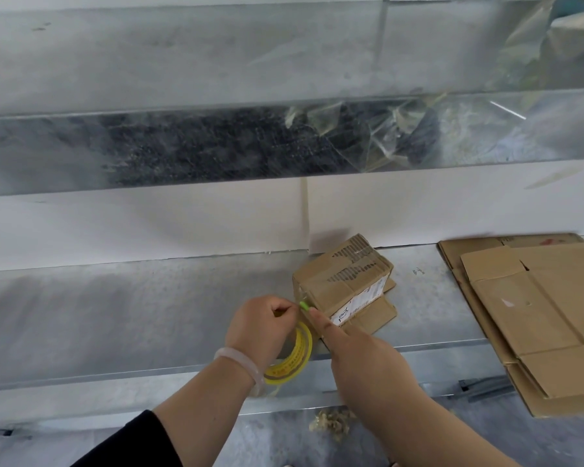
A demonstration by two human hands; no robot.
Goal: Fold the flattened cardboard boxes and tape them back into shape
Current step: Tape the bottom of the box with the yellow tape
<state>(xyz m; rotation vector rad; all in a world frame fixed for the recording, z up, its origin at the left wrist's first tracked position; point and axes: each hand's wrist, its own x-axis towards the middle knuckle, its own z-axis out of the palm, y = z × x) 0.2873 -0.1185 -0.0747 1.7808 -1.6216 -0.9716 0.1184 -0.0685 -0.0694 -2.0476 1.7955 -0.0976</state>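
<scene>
Risk: tape wrinkles or sticks to itself if left hand (263,326) slackens pull. Light box (344,281) could slide toward far wall under right hand (361,352) push.

Left hand curled round yellow tape roll (302,348), fingertips pinched beside small green piece (304,305).

Right hand: index straight at box's near-left corner, other fingers hidden, cannot tell if holding anything.

Box: centre of metal shelf (149,315), formed, brown, printed, white label, near flaps splayed.

Flattened cardboard (536,315) stacked right.
</scene>
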